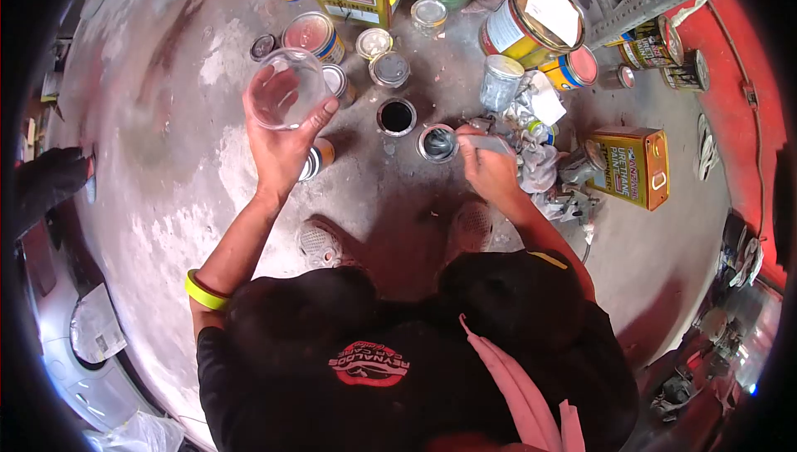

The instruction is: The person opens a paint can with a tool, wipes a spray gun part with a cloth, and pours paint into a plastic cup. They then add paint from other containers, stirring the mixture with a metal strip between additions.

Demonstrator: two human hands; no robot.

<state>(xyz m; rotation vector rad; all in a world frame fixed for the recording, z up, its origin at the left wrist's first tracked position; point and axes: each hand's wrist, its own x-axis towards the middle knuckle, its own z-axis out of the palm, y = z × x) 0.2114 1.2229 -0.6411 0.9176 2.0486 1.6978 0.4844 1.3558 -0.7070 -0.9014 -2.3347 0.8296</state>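
Observation:
A clear plastic cup (pixel 287 89) is held up in my left hand (pixel 282 141), its fingers wrapped round the side. Inside it I see no clear sign of contents. My right hand (pixel 491 168) is closed on a flat grey stick (pixel 490 145), whose lower end reaches to the mouth of a small open can (pixel 437 153). Dark grey material shows in that can. Just left of it stands another open can (pixel 397 117) with black contents. A can with an orange label (pixel 319 158) sits partly hidden behind my left wrist.
Several paint cans surround the work area, among them a lidded grey can (pixel 389 69) and a large can (pixel 519 29). A yellow thinner tin (pixel 631 167) stands at right, near crumpled plastic (pixel 540 166). A metal beam (pixel 656 4) slants in at upper right. My shoes (pixel 320 243) are below.

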